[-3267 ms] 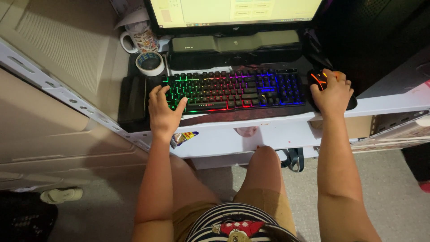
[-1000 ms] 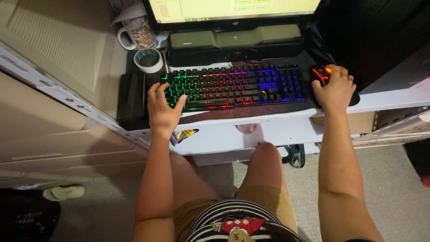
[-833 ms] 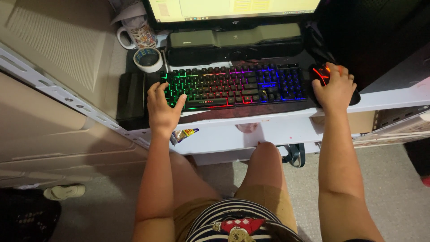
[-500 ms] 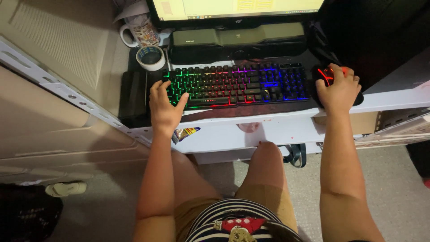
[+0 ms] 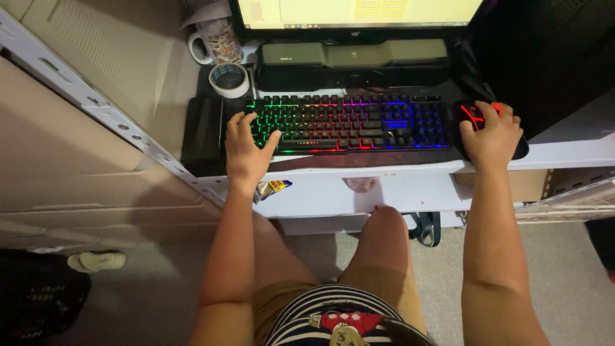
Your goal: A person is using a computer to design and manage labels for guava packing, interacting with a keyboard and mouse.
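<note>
head view: at the white bench's (image 5: 410, 186) near edge, the left hand (image 5: 245, 150) rests with fingers spread on the rainbow-lit black keyboard's (image 5: 349, 122) left end; right hand (image 5: 492, 136) cups the red-lit black mouse (image 5: 473, 114) near the right edge. farther back, a tape roll (image 5: 229, 79) and a printed mug (image 5: 214, 42) stand at the far left.

A wide monitor screen (image 5: 359, 11) stands at the back of the counter (image 5: 410, 170), glowing pale yellow with a white strip below. A small crumpled yellow-and-red wrapper (image 5: 272, 188) sits under the counter's front edge, left of centre.
</note>
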